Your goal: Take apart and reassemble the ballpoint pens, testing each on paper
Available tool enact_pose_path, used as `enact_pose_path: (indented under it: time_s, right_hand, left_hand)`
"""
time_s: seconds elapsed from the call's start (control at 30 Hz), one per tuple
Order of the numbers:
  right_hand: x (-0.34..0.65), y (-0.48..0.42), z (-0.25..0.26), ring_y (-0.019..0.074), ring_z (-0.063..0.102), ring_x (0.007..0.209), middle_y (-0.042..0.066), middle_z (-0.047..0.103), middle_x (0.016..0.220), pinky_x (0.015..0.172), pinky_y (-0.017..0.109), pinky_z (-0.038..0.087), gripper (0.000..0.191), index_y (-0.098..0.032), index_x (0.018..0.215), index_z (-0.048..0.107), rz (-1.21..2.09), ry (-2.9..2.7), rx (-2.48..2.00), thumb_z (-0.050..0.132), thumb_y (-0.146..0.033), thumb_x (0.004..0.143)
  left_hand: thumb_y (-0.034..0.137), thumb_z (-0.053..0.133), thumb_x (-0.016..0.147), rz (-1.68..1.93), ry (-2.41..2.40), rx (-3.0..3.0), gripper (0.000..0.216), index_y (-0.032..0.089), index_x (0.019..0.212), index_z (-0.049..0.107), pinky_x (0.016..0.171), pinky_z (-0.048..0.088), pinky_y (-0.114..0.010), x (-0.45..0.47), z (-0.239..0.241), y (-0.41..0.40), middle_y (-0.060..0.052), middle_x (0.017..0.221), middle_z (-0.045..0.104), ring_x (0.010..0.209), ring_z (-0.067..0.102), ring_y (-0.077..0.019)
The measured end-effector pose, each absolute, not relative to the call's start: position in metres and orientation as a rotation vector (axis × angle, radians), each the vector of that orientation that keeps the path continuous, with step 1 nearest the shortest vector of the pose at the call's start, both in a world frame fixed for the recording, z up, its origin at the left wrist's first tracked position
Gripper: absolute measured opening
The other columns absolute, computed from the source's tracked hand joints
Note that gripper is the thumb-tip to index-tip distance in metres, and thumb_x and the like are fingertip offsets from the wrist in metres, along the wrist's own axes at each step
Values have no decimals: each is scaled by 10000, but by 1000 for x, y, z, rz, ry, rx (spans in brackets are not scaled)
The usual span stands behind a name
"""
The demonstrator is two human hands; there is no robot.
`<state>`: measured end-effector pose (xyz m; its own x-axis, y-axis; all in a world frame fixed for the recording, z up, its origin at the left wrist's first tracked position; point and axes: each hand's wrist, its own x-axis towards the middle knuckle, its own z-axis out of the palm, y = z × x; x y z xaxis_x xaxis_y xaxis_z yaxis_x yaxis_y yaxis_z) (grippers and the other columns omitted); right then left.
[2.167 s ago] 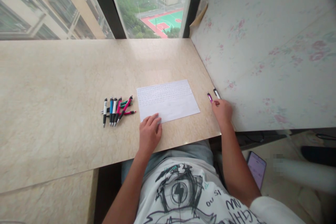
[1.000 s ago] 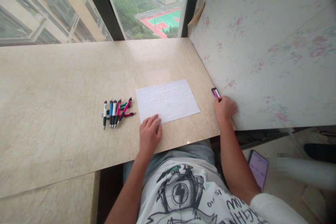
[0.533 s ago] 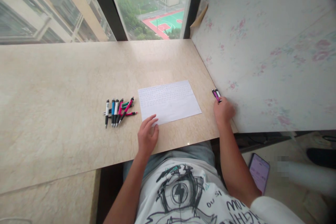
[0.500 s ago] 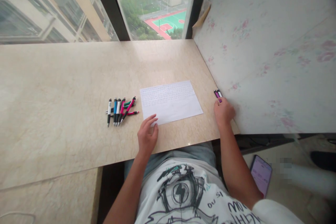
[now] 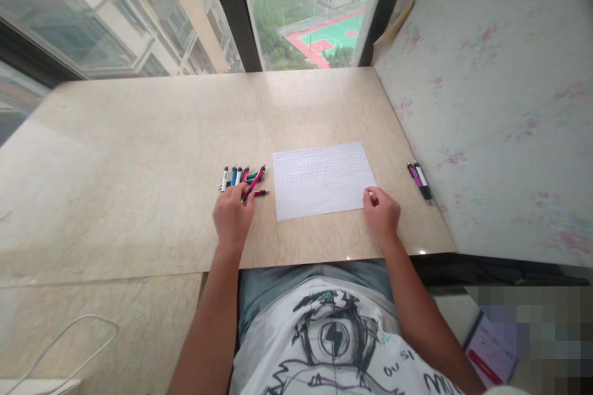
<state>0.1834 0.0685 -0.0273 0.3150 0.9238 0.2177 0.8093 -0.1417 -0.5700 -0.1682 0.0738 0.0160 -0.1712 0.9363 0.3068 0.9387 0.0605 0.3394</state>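
At the pile of pens, my left hand (image 5: 232,213) is closed, with thumb and fingers around the lower end of a pink pen (image 5: 257,176). Beneath and beside it lie several more pens, among them a white pen (image 5: 225,179), a blue pen (image 5: 233,176) and a green one (image 5: 254,177); the hand hides their lower ends. My right hand (image 5: 382,213) has its fingers curled together over the lower right corner of a sheet of paper (image 5: 319,194) with handwritten lines on its upper part. I see nothing in that hand.
By the wall (image 5: 486,123) on the right, a purple pen (image 5: 416,176) and a white pen (image 5: 421,174) lie side by side on the stone-like desktop (image 5: 162,136). Windows stand behind the desk. At lower left is a white cable (image 5: 99,318); a phone (image 5: 491,345) shows at lower right.
My right hand has let go of the two pens by the wall and moved left to the paper's corner. My left hand has gone from the paper to the pen pile and closed. The view has shifted.
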Motion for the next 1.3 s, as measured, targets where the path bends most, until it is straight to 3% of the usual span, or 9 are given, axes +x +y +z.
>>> enact_pose_path:
  time_s: [0.17, 0.47, 0.57, 0.7, 0.8, 0.9, 1.1, 1.3]
  right_hand:
    - [188, 71, -30, 188, 588, 626, 58, 673, 699, 665, 296, 437, 348, -137, 944, 726, 302, -1442, -1891, 491, -388, 892]
    - [187, 71, -27, 186, 588, 623, 53, 664, 689, 662, 300, 446, 355, -133, 945, 725, 314, -1401, -1884, 490, -394, 891]
    - [187, 71, -27, 194, 598, 642, 67, 685, 722, 675, 306, 458, 373, -136, 975, 721, 319, -1421, -1887, 468, -401, 905]
    - [185, 69, -27, 196, 611, 692, 97, 716, 838, 712, 310, 472, 373, -134, 1027, 707, 294, -1469, -1837, 445, -381, 927]
    - [173, 64, -23, 182, 572, 650, 87, 703, 836, 703, 311, 464, 356, -139, 1041, 689, 294, -1538, -1779, 449, -383, 939]
    - [149, 55, -15, 172, 563, 652, 71, 688, 838, 684, 295, 454, 320, -163, 970, 669, 453, -1605, -1625, 451, -397, 956]
    - [109, 45, -2, 151, 546, 623, 6, 601, 670, 608, 263, 399, 396, -200, 731, 600, 868, -1618, -1396, 416, -436, 991]
    - [109, 49, 1, 131, 476, 534, -33, 510, 546, 547, 258, 345, 467, -199, 621, 560, 970, -1640, -1398, 443, -479, 976]
  left_hand:
    - [301, 600, 872, -628, -2317, -2103, 281, 161, 1103, 674, 782, 499, -402, -168, 14, 87, -155, 1017, 713, 908, 660, -309]
    - [204, 578, 842, -754, -2364, -2067, 299, 167, 1118, 686, 785, 515, -403, -167, 14, 89, -135, 989, 712, 878, 666, -283]
    - [262, 606, 848, -1143, -2413, -2024, 301, 181, 1127, 684, 795, 523, -378, -153, 19, 80, -104, 980, 705, 825, 662, -228]
    - [379, 702, 802, -2135, -2704, -1935, 325, 186, 1063, 679, 688, 539, -298, -118, 15, 61, -65, 944, 707, 735, 682, -171]
    - [361, 794, 723, -2758, -2799, -1711, 328, 187, 974, 676, 688, 539, -266, -89, 4, 47, -27, 872, 694, 718, 694, -147]
    - [340, 836, 680, -3122, -2858, -1398, 330, 187, 925, 677, 688, 537, -239, -66, -4, 37, -8, 826, 689, 723, 698, -130]
    - [299, 856, 663, -3302, -2832, -1287, 293, 177, 872, 691, 704, 553, -237, -46, -8, 31, -28, 846, 722, 758, 705, -136]
    - [325, 860, 657, -3186, -2875, -1420, 294, 167, 848, 701, 723, 565, -275, -47, -10, 30, -43, 806, 741, 763, 716, -167]
